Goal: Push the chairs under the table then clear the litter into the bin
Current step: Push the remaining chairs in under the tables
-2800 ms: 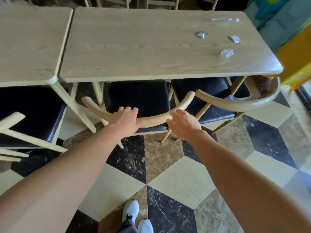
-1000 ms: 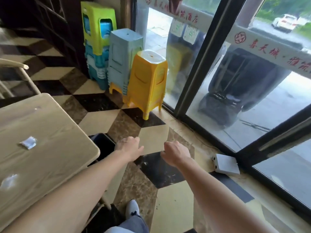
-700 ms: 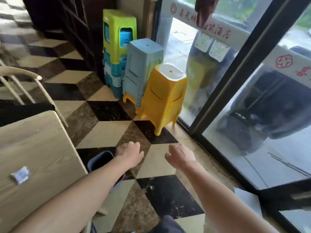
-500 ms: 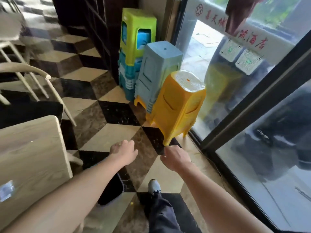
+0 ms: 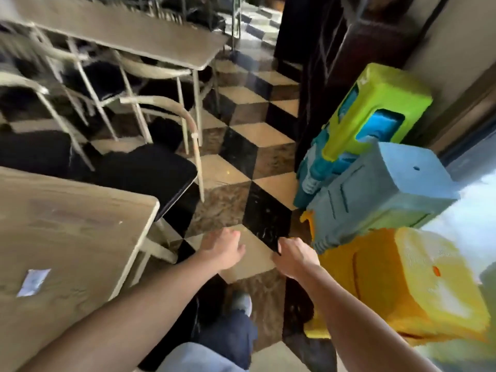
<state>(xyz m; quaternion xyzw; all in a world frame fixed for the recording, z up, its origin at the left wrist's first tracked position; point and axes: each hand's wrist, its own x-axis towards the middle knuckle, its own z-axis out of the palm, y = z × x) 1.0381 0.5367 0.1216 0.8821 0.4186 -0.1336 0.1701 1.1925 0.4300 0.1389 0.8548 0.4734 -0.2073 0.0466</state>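
Both bare forearms are stretching forward from the lower edge of the view, running roughly side by side and converging slightly toward the middle. The left hand (image 5: 224, 249) is hanging out in front with its back turned up, its fingers relaxed and a little bent, and it is gripping nothing. The right hand (image 5: 294, 257) is sitting just beside it, about level with it but not touching, with its knuckles facing up and its fingers curling loosely under the palm, likewise holding nothing.
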